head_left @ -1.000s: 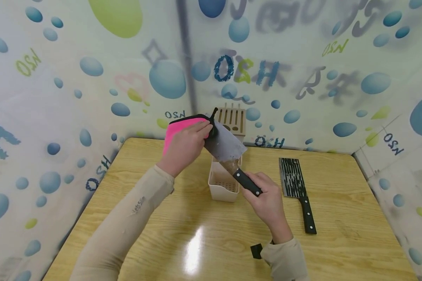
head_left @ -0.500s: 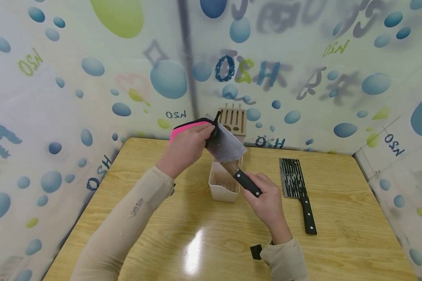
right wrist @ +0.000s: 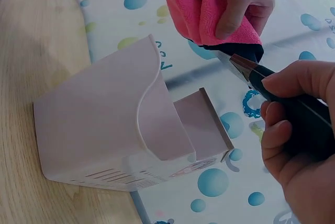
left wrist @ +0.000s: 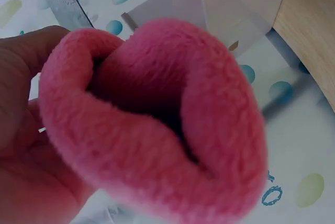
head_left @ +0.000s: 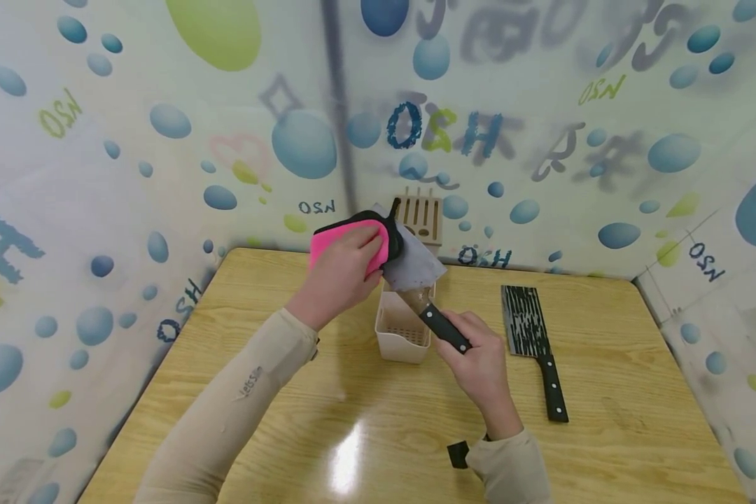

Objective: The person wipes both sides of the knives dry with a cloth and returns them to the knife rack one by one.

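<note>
Bubble-patterned wall (head_left: 516, 171) backs a wooden table (head_left: 290, 434). Knife (head_left: 414, 271) extends forward and leftward from the right hand (head_left: 479, 353), blade raised above the surface. Right fingers are wrapped around its black handle. Left hand (head_left: 337, 276) grips a pink cloth (head_left: 327, 239) against the blade's far portion. Left of the right hand stands a beige holder (head_left: 403, 348); to its right, a second knife (head_left: 528, 329) lies flat.

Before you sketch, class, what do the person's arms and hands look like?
The left hand and right hand are ungloved. The left sleeve and right sleeve are beige, reaching the wrists; dark lettering, hard to read, marks the left one. A small black square shows beside the right one; whether it is attached is unclear.
</note>
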`<state>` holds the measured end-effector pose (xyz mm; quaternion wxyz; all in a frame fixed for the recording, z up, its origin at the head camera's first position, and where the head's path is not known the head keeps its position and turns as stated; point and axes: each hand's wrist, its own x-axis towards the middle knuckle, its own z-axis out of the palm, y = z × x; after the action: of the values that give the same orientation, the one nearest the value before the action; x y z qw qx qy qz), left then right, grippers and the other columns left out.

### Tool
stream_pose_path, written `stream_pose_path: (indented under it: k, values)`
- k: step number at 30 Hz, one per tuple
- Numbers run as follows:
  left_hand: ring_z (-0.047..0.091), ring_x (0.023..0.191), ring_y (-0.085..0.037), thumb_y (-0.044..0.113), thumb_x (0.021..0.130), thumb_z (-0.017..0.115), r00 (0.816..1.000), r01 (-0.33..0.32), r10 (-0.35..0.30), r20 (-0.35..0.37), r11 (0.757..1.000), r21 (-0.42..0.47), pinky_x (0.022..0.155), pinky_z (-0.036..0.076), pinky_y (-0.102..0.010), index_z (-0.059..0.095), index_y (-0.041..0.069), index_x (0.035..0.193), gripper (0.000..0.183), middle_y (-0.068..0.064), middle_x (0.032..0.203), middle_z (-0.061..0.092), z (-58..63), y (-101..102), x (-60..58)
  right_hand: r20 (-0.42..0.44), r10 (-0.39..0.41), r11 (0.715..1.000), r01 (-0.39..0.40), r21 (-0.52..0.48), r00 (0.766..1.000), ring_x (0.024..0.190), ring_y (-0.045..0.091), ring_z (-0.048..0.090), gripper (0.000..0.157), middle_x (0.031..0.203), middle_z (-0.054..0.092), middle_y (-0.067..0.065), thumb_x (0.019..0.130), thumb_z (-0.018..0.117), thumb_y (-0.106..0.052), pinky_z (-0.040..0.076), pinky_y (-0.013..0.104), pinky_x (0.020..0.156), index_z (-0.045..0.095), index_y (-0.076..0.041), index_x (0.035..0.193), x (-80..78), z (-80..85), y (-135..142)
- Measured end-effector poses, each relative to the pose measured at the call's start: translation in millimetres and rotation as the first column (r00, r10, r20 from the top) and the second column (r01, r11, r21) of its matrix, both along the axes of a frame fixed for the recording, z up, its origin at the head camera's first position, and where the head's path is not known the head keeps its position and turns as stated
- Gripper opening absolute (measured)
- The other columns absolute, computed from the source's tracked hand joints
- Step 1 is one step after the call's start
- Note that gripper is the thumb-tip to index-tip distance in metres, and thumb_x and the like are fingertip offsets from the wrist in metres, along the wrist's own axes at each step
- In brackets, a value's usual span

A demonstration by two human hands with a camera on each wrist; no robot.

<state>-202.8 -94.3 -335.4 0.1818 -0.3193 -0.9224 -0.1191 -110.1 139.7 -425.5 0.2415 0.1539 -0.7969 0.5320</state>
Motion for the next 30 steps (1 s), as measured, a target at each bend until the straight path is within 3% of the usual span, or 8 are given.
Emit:
stream_pose_path:
  k: [3,6,11,15,21,25,30]
  values:
    - [0.055,0.137,-0.035,0.005,0.088,0.074,1.000,-0.008,0.009,0.018,0.999,-0.039,0.117,0.045,-0.042,0.058,-0.008,0.141,0.057,-0.023,0.147,0.057,-0.8,0.2,2.2,0.010,-0.004,1.000,0.004,-0.007,1.000,0.068,0.012,0.055,0.034,0.092,0.072,0.008,0.084,0.079,0.004,0.045,0.024,0.055,0.078,-0.003,0.117,0.1,-1.4,0.9]
    - [0.056,0.136,-0.033,0.001,0.089,0.072,0.999,-0.024,0.025,0.022,0.999,-0.032,0.113,0.049,-0.043,0.059,-0.006,0.141,0.054,-0.021,0.146,0.058,-1.7,1.4,3.4,0.014,-0.007,1.000,0.007,0.000,1.000,0.069,0.013,0.056,0.034,0.093,0.072,0.008,0.083,0.079,0.004,0.046,0.024,0.056,0.078,-0.004,0.117,0.1,-2.4,1.5]
    - [0.062,0.130,-0.030,-0.005,0.091,0.067,0.998,-0.050,0.049,-0.032,0.999,-0.013,0.099,0.058,-0.044,0.065,-0.003,0.136,0.045,-0.018,0.137,0.066,-5.3,4.1,4.0,0.014,-0.020,0.999,0.019,0.027,1.000,0.070,0.014,0.056,0.035,0.092,0.072,0.008,0.082,0.080,0.004,0.046,0.024,0.057,0.078,-0.003,0.116,-0.5,-3.7,1.6]
    - [0.066,0.124,-0.028,-0.005,0.092,0.064,0.996,-0.034,0.030,-0.085,0.999,-0.040,0.092,0.061,-0.042,0.068,-0.002,0.133,0.041,-0.017,0.131,0.070,-9.0,10.2,7.3,0.013,-0.035,0.998,0.034,0.053,0.999,0.071,0.016,0.058,0.036,0.093,0.072,0.010,0.081,0.079,0.005,0.047,0.026,0.057,0.078,-0.002,0.116,-0.6,-3.2,0.9]
    - [0.069,0.118,-0.027,-0.006,0.092,0.066,0.997,-0.010,0.001,-0.083,0.995,-0.100,0.084,0.064,-0.038,0.071,0.002,0.128,0.037,-0.014,0.129,0.071,-7.1,21.8,19.0,0.025,-0.048,0.997,0.047,0.067,0.999,0.073,0.018,0.059,0.036,0.093,0.071,0.012,0.080,0.079,0.005,0.047,0.027,0.059,0.078,-0.001,0.115,-0.8,-2.6,-0.4]
    - [0.070,0.117,-0.026,-0.006,0.093,0.066,0.997,-0.001,-0.011,-0.078,0.988,-0.156,0.084,0.064,-0.036,0.070,0.001,0.127,0.035,-0.014,0.128,0.071,-6.9,28.5,26.2,0.026,-0.054,0.996,0.052,0.071,0.998,0.074,0.018,0.060,0.036,0.093,0.071,0.012,0.079,0.079,0.005,0.050,0.032,0.058,0.078,0.000,0.115,-1.1,-3.8,-0.4]
    - [0.070,0.117,-0.027,-0.007,0.093,0.067,0.994,0.026,-0.047,-0.103,0.981,-0.194,0.092,0.062,-0.035,0.069,0.000,0.126,0.034,-0.014,0.127,0.071,-8.1,36.0,32.6,0.021,-0.052,0.996,0.050,0.075,0.998,0.073,0.019,0.060,0.035,0.093,0.071,0.012,0.080,0.078,0.004,0.049,0.029,0.058,0.078,0.000,0.114,-1.3,-3.9,-0.2]
